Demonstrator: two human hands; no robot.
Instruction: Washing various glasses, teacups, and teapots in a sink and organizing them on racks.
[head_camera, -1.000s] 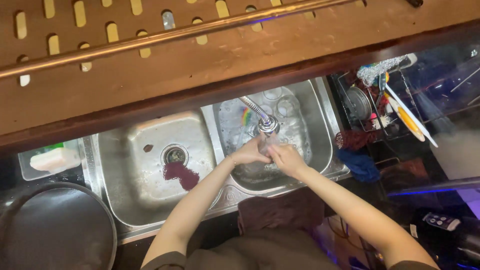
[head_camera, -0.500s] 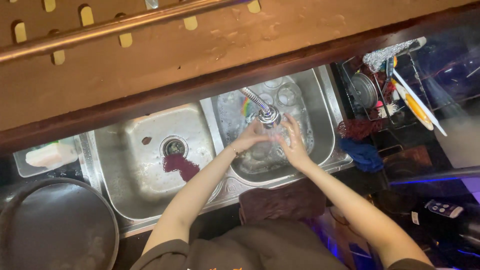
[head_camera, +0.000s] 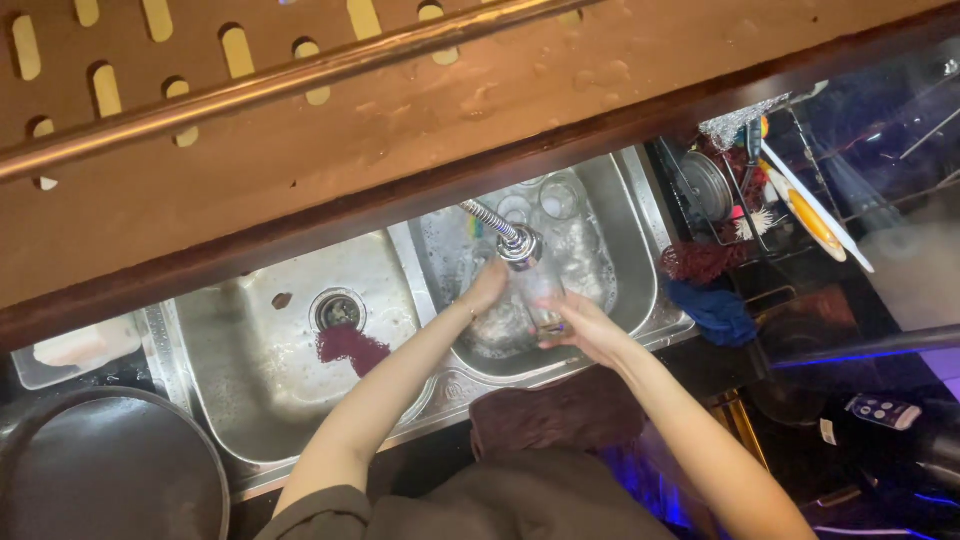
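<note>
A clear drinking glass (head_camera: 540, 298) is held over the right basin (head_camera: 630, 215) of a steel double sink, right under the flexible spray faucet head (head_camera: 520, 246). My right hand (head_camera: 588, 330) grips the glass at its lower end. My left hand (head_camera: 487, 288) is curled against its upper side, next to the faucet head. Several more clear glasses (head_camera: 545, 205) stand in soapy water at the back of that basin.
The left basin (head_camera: 250, 330) has a drain (head_camera: 338, 311) and a dark red cloth (head_camera: 350, 345). A dish rack (head_camera: 740, 190) with a plate and utensils stands to the right, with a blue cloth (head_camera: 718, 310) below it. A large dark pan (head_camera: 100, 470) sits at the lower left, and a wooden shelf (head_camera: 450, 110) overhangs the sink.
My hands were pressed together under the faucet head. They have drawn apart, with the glass showing between them, and the right hand has dropped toward the sink's front edge.
</note>
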